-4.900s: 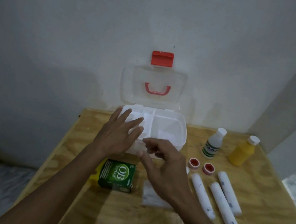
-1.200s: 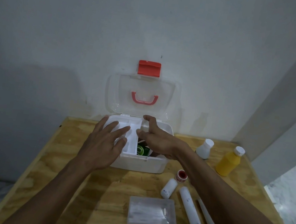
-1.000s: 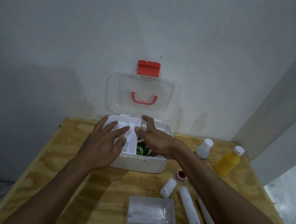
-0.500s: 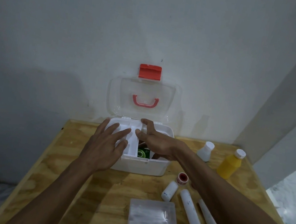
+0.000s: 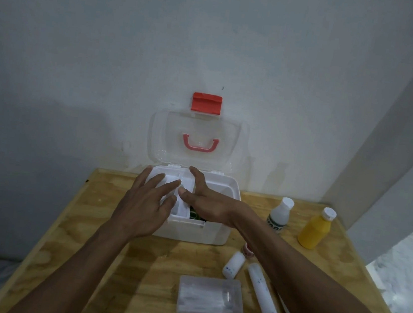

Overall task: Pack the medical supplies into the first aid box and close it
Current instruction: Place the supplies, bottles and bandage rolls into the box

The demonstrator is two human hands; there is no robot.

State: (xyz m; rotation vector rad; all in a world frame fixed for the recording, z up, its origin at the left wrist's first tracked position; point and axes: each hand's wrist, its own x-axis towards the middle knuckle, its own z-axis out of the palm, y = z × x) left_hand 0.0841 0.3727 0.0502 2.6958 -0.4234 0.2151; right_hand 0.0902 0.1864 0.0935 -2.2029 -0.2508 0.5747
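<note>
The white first aid box (image 5: 190, 231) stands at the back of the table. Its clear lid (image 5: 198, 129) is up against the wall, with a red latch on top. A white divider tray (image 5: 180, 206) sits in the box's left half, and a green box (image 5: 194, 215) shows beneath its right edge. My left hand (image 5: 145, 202) lies flat on the tray with fingers spread. My right hand (image 5: 206, 201) rests over the box middle with thumb and fingers apart, touching the tray's right side. Neither hand holds anything.
On the wooden table (image 5: 97, 260), right of the box, stand a white bottle (image 5: 280, 216) and a yellow bottle (image 5: 314, 229). In front lie a red-capped item (image 5: 248, 251), a short white roll (image 5: 233, 265), a long roll (image 5: 264, 298) and a clear plastic case (image 5: 210, 298). The table ends close on both sides.
The green box, on the table 4.9 s ago, is now inside the first aid box. In the last second my right hand has flattened over the tray. My left hand has stayed.
</note>
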